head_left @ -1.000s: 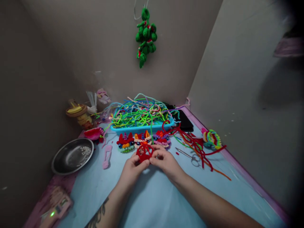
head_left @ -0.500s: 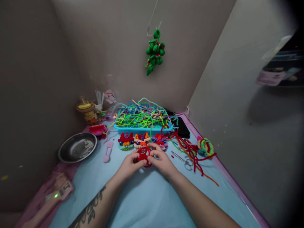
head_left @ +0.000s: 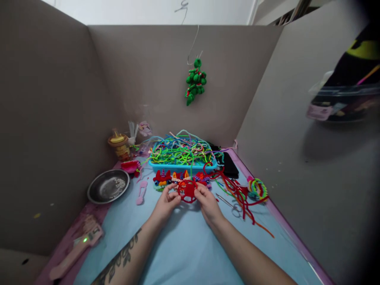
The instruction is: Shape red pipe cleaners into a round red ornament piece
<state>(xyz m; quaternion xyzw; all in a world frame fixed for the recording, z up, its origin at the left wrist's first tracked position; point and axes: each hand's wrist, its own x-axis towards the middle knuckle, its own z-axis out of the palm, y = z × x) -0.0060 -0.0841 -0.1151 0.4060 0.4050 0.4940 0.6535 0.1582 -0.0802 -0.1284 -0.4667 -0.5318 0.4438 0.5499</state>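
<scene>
Between both hands I hold a red pipe-cleaner piece (head_left: 188,190), round with openings around a solid middle. My left hand (head_left: 166,200) pinches its left edge, and my right hand (head_left: 208,200) grips its right edge. Just behind it on the blue cloth stand several finished pipe-cleaner figures, a red one (head_left: 162,176) with a purple horn at the left and an orange-eared one (head_left: 180,175) in the middle, partly hidden by the piece and my fingers. A pair of scissors (head_left: 230,204) lies right of my right hand.
A blue tray (head_left: 184,166) heaped with coloured pipe cleaners stands at the back. Loose red pipe cleaners (head_left: 234,186) sprawl at right, near a black phone-like slab (head_left: 230,165). A steel bowl (head_left: 97,188) holding small white bits, a pink clip (head_left: 141,193) and a glue gun (head_left: 78,247) lie left.
The red piece has been raised slightly and turned so its round face shows fully. My hands have moved apart to its two edges. The camera view has tilted upward.
</scene>
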